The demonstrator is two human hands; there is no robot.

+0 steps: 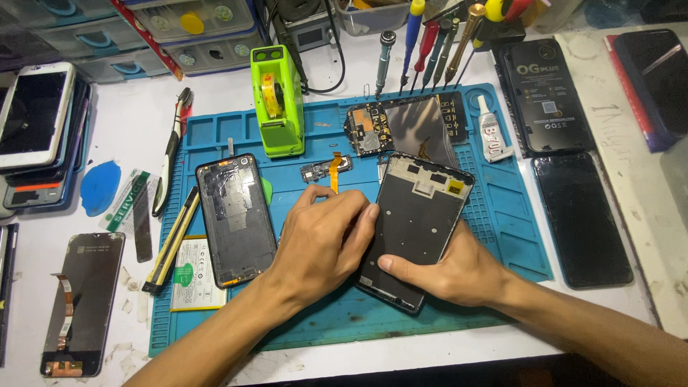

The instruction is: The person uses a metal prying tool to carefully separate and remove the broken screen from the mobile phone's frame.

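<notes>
Two bare hands on a black phone frame (pixel 419 222), over a blue mat (pixel 502 215) on the white worktop (pixel 129 122).

Left hand (pixel 322 244) resting on the frame's left edge, fingers (pixel 358 215) bent and pinched close together there; too small to tell if anything sits between them. Right hand (pixel 451 269) holding the frame's lower end, thumb pressed flat on top, other fingers tucked underneath. Frame lying tilted near the middle of the mat, open side up. Just left of the hands, a black back cover (pixel 235 218). Behind the hands, a green tape holder (pixel 276 100), a circuit board (pixel 369 129) and a row of screwdrivers (pixel 423 46). Off the mat on the right, a dark phone screen (pixel 582 218). On the far left, a stack of phones (pixel 36 122).
</notes>
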